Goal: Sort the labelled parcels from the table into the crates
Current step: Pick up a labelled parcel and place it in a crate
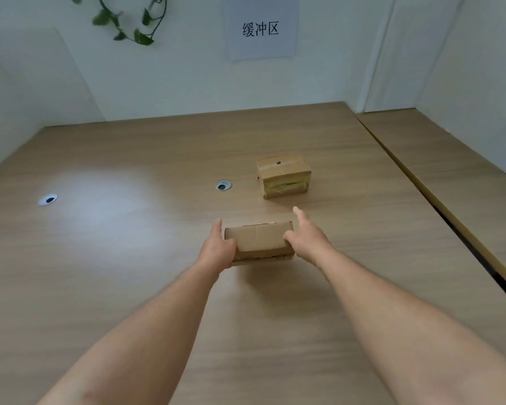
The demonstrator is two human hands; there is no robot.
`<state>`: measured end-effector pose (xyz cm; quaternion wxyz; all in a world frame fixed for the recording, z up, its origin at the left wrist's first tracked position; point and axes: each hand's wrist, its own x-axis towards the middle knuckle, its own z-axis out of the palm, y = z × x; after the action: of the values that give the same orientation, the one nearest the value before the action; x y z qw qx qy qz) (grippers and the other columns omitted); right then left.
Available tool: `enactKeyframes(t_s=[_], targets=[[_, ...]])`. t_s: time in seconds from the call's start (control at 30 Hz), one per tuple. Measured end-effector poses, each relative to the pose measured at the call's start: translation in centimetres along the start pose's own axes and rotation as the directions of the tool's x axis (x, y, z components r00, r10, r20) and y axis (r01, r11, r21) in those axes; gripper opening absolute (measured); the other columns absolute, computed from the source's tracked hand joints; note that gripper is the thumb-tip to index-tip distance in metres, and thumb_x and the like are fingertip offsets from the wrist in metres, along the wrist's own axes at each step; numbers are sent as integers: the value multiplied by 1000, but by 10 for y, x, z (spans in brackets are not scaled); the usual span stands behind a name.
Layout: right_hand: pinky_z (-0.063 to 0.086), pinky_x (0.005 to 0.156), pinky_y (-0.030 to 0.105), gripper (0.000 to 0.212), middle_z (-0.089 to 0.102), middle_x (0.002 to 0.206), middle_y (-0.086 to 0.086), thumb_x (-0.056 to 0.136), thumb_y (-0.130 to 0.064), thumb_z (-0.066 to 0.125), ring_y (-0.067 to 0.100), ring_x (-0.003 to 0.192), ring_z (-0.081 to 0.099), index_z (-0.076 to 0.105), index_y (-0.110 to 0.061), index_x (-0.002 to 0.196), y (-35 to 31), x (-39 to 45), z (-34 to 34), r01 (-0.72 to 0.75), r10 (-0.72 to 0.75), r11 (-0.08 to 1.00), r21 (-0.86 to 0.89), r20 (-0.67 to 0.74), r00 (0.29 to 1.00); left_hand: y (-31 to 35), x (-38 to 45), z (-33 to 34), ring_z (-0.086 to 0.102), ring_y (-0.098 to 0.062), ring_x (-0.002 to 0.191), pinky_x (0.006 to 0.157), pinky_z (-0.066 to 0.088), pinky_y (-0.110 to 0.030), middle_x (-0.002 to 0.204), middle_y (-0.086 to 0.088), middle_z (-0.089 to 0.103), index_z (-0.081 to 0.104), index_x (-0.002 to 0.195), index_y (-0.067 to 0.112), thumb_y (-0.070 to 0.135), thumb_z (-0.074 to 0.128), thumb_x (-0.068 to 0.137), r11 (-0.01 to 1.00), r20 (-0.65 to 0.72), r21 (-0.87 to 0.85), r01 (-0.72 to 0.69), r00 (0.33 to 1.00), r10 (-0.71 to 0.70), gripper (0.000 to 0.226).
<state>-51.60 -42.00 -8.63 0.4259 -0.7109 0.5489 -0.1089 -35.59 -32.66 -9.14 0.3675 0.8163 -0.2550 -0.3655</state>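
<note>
A small brown cardboard parcel [259, 239] lies on the wooden table [129, 258] in front of me. My left hand [218, 248] holds its left end, with the thumb over the top near corner. My right hand [306, 235] holds its right end, thumb on the top face and fingers stretched along the far right side. A second, taller taped parcel [283, 176] stands on the table just beyond, apart from both hands. No label shows on either parcel. No crates are in view.
Two round cable holes [223, 185] [47, 199] sit in the tabletop to the left. A dark gap [450, 223] separates this table from a neighbouring one on the right. White partitions enclose the back and sides; a paper sign [260, 29] and a vine [129, 21] hang there.
</note>
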Motion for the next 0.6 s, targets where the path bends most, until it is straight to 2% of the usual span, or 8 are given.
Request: enactKeyframes(t_s=[0.07,0.17,0.2,0.27,0.37,0.43,0.53,0.6], targets=[[42,90,32,62,42,148,5,92,-17,46,26,121,50,28,-31,149,-1,-6,3,41,-40,999,-31,37,999,-5,-11,-3,58,-28,92,89,54,-47,122,-6,48,32,146,32,9,38,93,1000,4,-4,-8,1000,8,58],[43,83,32,26,61,115,4,90,-25,52,24,101,55,54,-22,116,-3,-12,8,67,-66,998,-16,39,997,-13,-23,-7,53,-23,83,86,53,-44,108,-6,53,48,121,23,19,44,94,999,-60,-49,24,998,-27,28],[42,76,32,16,62,104,3,91,-29,53,22,93,55,54,-20,104,-3,-15,10,67,-67,998,8,38,997,-17,-26,-9,54,-23,87,86,53,-44,109,-6,54,49,112,20,24,47,95,997,-85,-64,34,996,-40,17],[39,68,32,15,60,93,2,92,-33,52,21,85,53,51,-17,90,-5,-20,15,90,-90,996,-5,34,995,-25,-32,-12,57,-25,96,89,54,-45,110,-5,57,47,96,18,27,52,93,998,-141,-59,34,989,-42,11],[43,73,33,8,62,98,2,90,-23,55,21,90,56,54,-17,95,-7,-25,25,133,-132,988,-74,19,991,-36,-42,-18,57,-27,102,89,53,-48,108,-6,57,44,89,19,15,57,88,997,-197,-71,33,979,-47,14],[44,75,34,22,62,102,3,88,-18,56,23,92,57,52,-19,110,-10,-29,31,149,-146,987,-60,54,988,-43,-50,-23,57,-26,103,89,53,-49,110,-6,55,41,92,20,11,58,87,994,-216,-100,38,975,-59,19],[46,74,33,70,61,114,6,85,-12,57,26,97,59,28,-30,146,-14,-35,42,182,-176,983,-35,134,975,-55,-61,-33,58,-26,99,90,52,-46,103,-3,54,38,113,15,6,55,89,993,-250,-109,49,965,-76,32],[49,79,34,84,60,120,6,82,-11,57,28,100,60,16,-35,152,-17,-40,51,200,-194,979,-23,172,966,-63,-68,-40,57,-27,97,89,51,-42,100,-1,52,34,126,12,5,54,89,993,-287,-109,52,954,-82,42]])
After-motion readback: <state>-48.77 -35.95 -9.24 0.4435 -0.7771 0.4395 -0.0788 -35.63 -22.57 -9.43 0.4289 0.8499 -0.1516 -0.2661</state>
